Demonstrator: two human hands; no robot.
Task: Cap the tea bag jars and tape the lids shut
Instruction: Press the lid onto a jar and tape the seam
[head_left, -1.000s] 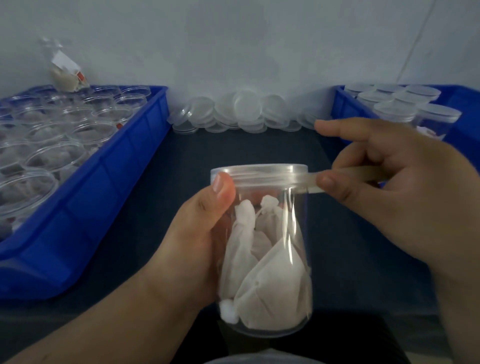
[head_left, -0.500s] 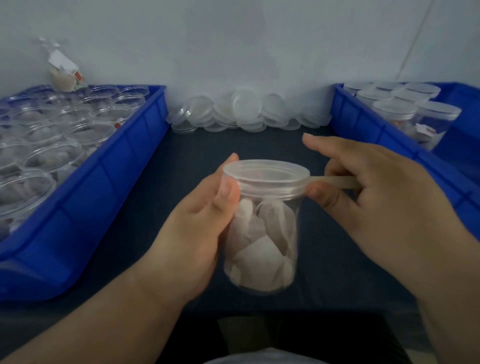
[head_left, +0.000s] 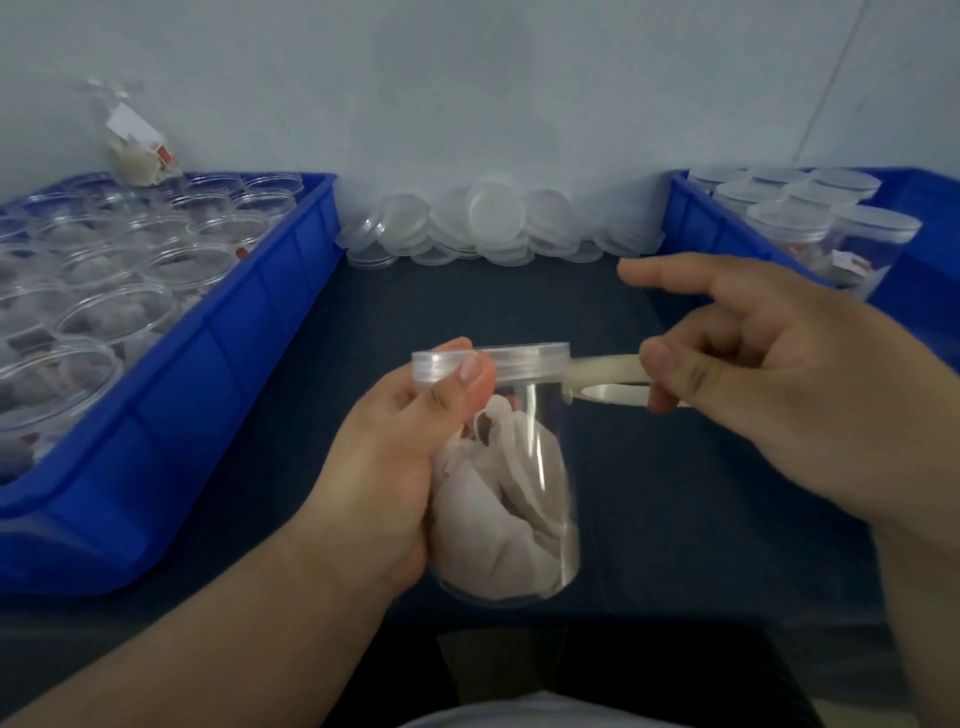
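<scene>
A clear jar (head_left: 524, 499) full of white tea bags is held above the dark table, tilted slightly, with a clear lid (head_left: 524, 358) on top. My left hand (head_left: 395, 467) grips the jar from the left, its thumb pressing on the lid's rim. My right hand (head_left: 769, 384) holds a roll of clear tape (head_left: 608, 382) just right of the lid, index finger stretched out. A strip of tape runs from the roll onto the lid's side.
A blue bin (head_left: 218, 405) on the left holds several open jars with tea bags. A second blue bin (head_left: 727, 234) at the right holds several capped jars. Loose clear lids (head_left: 493, 228) are piled against the back wall. A small packet (head_left: 137, 150) lies behind the left bin.
The jar was lowered and then raised again, and turned in my left hand. My right hand has pulled the tape roll out to the right, so more of the roll shows.
</scene>
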